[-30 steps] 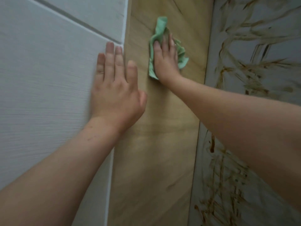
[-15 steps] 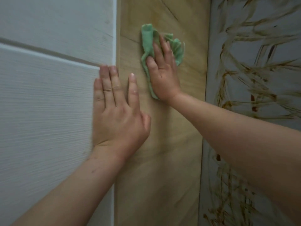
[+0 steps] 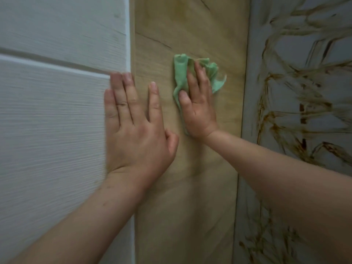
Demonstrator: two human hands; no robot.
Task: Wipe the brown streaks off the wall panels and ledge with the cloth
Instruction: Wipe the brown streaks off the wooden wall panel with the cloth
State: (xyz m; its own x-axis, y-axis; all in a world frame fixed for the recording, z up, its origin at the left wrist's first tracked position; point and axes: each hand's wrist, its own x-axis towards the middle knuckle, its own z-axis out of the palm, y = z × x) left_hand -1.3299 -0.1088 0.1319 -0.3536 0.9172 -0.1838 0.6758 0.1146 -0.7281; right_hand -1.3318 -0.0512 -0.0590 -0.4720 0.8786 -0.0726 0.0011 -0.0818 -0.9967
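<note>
Three wall surfaces stood side by side. On the left were two white boards with a fine horizontal wood-grain texture, an upper one [image 3: 62, 25] and a lower one [image 3: 53, 130], divided by a single shadowed groove [image 3: 57, 60]; this side was blurred. In the middle ran one tall tan wood-grain panel [image 3: 186, 206], edged on its left by a narrow white strip. On the right stood one pale grey panel [image 3: 327, 187], its face crossed by many brown streaks [image 3: 302, 113] from top to bottom.

Two bare forearms reached in from the lower edge. The left hand [image 3: 137, 130] lay flat across the seam between the lower white board and the tan panel, its grip open, fingers straight and holding nothing. The right hand [image 3: 198, 111] pressed flat on the tan panel just beside it, its grip likewise open, with straight fingers and thumb laid on the cloth rather than curled round it.

One crumpled light-green cloth [image 3: 181, 73] lay under the right hand against the tan panel, its folds showing above and beside the fingers, apart from the streaked panel.
</note>
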